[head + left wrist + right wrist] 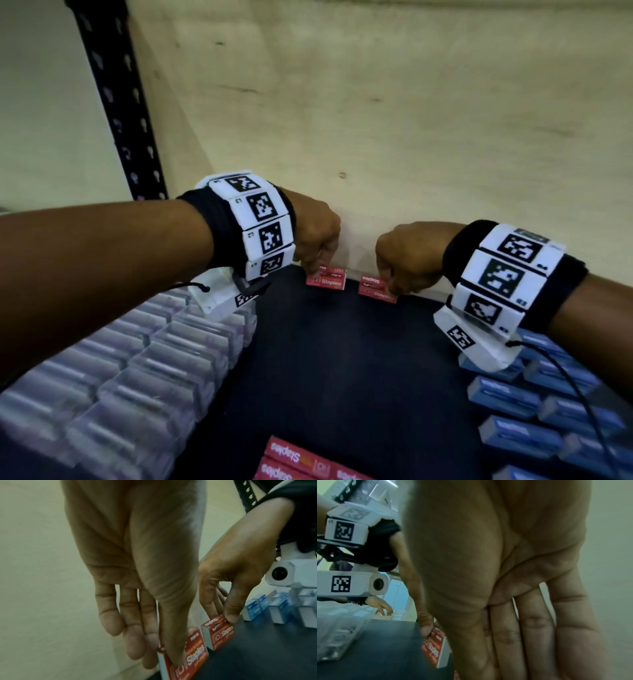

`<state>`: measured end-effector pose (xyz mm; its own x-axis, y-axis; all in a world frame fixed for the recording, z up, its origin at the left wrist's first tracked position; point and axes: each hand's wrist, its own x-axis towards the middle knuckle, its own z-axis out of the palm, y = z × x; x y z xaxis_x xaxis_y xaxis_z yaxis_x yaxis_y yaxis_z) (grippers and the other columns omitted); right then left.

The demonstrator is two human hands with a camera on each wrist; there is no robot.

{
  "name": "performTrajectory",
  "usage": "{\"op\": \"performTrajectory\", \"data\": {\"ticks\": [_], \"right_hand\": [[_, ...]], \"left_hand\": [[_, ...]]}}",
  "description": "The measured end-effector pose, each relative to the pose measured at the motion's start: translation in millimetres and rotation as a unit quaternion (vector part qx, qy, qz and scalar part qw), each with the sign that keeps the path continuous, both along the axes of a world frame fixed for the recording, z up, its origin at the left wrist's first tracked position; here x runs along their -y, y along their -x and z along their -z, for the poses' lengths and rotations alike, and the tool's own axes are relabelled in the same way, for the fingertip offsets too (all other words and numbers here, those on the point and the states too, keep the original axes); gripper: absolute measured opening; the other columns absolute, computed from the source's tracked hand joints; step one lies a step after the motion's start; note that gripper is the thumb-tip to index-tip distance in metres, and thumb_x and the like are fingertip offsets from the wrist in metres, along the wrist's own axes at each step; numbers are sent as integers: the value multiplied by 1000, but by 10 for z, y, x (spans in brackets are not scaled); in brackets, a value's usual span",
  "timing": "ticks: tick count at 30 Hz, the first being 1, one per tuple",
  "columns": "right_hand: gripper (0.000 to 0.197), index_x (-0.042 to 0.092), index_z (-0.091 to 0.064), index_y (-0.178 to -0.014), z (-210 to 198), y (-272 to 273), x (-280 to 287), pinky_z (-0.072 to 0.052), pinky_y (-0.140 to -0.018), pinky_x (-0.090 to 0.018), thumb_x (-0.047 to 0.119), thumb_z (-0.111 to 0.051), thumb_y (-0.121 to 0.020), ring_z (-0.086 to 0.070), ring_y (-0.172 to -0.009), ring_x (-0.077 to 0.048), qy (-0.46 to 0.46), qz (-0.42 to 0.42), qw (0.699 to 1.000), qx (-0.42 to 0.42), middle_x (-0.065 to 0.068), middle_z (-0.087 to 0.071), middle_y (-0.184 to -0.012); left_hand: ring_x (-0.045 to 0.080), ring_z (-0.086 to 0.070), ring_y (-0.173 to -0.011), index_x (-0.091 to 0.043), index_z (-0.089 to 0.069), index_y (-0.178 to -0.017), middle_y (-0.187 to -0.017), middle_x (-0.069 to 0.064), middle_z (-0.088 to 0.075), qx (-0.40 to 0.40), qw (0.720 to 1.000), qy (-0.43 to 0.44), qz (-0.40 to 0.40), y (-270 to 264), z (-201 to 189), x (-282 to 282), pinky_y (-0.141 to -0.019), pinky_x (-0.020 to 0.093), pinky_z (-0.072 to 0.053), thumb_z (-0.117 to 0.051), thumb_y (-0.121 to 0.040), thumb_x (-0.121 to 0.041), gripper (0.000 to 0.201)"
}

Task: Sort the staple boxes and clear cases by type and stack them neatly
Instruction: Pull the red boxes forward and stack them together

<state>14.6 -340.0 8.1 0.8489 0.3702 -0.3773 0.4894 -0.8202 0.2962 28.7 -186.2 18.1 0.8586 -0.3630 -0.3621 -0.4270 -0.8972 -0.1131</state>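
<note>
Two small red staple boxes stand side by side at the back of the black shelf surface [342,359], close to the wall. My left hand [313,270] pinches the left red box [327,278] between thumb and fingers; the left wrist view shows the thumb pressed on that box's front face [193,655]. My right hand [392,289] pinches the right red box [375,289], which also shows in the left wrist view [221,631]. A small gap separates the two boxes. In the right wrist view, the palm hides most of the scene beyond the left box [435,651].
Rows of clear cases [137,359] fill the left side under my left forearm. Several blue staple boxes [548,394] lie at the right. More red staple boxes [301,462] sit at the near edge. A black shelf upright [116,96] rises at the back left.
</note>
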Motion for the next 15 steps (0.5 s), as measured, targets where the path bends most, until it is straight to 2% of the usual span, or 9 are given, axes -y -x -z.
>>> {"op": "performTrajectory", "data": {"ticks": [2,4,7,9,13,15], "right_hand": [[18,12,-74,-102,-32,139,45,-47,-69,-25,24,-68,-91,-60,-77,-18,3,-8,1000,0,-2,-73,-91],[16,13,-75,-99,-52,297,106,-48,-67,-25,25,-68,-90,-60,-73,-17,-10,-15,1000,-3,1,-71,-84],[12,18,-75,-95,-79,634,201,-49,-63,-25,26,-68,-89,-63,-68,-15,-46,-24,999,-17,3,-71,-79],[11,20,-74,-96,-82,851,235,-46,-59,-24,25,-68,-89,-59,-63,-13,-50,-34,998,-36,6,-67,-73],[15,23,-73,-100,-64,1258,272,-51,-72,-27,30,-67,-89,-63,-75,-15,-53,-42,996,-64,8,-68,-78],[13,24,-73,-100,-50,1407,286,-52,-73,-27,28,-66,-89,-61,-74,-14,-55,-44,995,-68,10,-63,-73]], "left_hand": [[7,-55,-72,-19,-72,-103,-96,-1,-71,5,1000,-2,0,156,-44,-8,-63,18,-43,-72,-87,-23,17],[6,-57,-69,-20,-72,-103,-92,-2,-73,-6,1000,0,0,335,-67,-17,-66,20,-47,-72,-87,-22,16],[-1,-53,-60,-21,-74,-98,-73,-16,-64,-14,1000,20,8,694,-89,-37,-69,21,-48,-71,-84,-16,15],[-2,-51,-59,-24,-73,-97,-66,-19,-58,-15,999,18,24,943,-76,-43,-69,21,-47,-71,-84,-18,14],[-2,-49,-57,-26,-72,-98,-62,-22,-53,-31,998,-6,51,1386,-36,-30,-67,20,-45,-71,-85,-23,13],[-2,-50,-58,-26,-73,-99,-62,-20,-54,-33,998,-14,57,1537,-16,-38,-69,22,-48,-71,-85,-26,14]]}}
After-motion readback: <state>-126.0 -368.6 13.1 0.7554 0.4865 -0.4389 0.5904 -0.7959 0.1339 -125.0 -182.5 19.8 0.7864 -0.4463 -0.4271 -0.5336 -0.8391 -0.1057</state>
